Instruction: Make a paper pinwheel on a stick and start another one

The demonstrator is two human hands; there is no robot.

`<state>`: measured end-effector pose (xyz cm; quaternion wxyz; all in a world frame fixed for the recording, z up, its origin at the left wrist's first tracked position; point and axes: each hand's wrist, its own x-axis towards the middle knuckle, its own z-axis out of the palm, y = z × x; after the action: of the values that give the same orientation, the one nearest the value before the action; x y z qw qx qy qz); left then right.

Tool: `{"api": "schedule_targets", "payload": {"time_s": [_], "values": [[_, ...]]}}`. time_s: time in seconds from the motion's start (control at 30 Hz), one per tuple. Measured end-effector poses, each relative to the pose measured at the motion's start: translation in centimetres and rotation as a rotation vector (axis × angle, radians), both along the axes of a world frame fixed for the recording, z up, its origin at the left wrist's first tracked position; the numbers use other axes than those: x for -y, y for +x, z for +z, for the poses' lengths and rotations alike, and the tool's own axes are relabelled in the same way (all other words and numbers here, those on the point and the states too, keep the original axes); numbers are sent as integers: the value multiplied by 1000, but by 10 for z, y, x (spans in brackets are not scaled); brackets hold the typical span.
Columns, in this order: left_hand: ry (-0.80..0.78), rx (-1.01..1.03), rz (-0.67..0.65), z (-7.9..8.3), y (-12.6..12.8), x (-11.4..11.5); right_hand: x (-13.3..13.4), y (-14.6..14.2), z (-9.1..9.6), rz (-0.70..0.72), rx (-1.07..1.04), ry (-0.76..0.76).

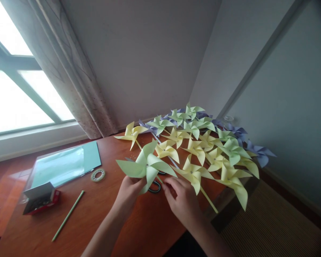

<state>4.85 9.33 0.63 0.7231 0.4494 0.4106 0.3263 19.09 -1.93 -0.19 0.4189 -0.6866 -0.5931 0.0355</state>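
Note:
A pale green paper pinwheel (pixel 146 166) is held up over the table, facing me. My left hand (pixel 131 194) grips it at its lower left blade, with the fingertips partly hidden behind the paper. My right hand (pixel 180 200) is closed, pinching the thin pale green stick (pixel 159 179) just below the pinwheel's centre. Beneath the pinwheel lies a pair of scissors (pixel 155 190); a dark handle loop shows and the rest is mostly covered. Right of my hands, a yellow pinwheel (pixel 192 172) rests on its stick (pixel 209 200).
Several yellow, green and purple pinwheels (pixel 233 151) crowd the table's right and back. To the left lie a tape roll (pixel 103 175), a loose green stick (pixel 69 215), an open red box (pixel 55 200) and turquoise sheets (pixel 92 156) in a clear sleeve. The wooden table (pixel 96 207) ends at the right.

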Motion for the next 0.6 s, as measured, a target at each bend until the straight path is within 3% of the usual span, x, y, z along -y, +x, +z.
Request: {"api": "schedule_targets", "payload": {"time_s": [0.2,0.4,0.6], "values": [[-14,-26,15,-2,1,1,-2,0,-1,-78,73,57],[-5,-3,-85,1,0,3,-3,5,-1,-108,96,51],[10,106,-185,0,-2,6,5,51,-2,-239,211,30]]}}
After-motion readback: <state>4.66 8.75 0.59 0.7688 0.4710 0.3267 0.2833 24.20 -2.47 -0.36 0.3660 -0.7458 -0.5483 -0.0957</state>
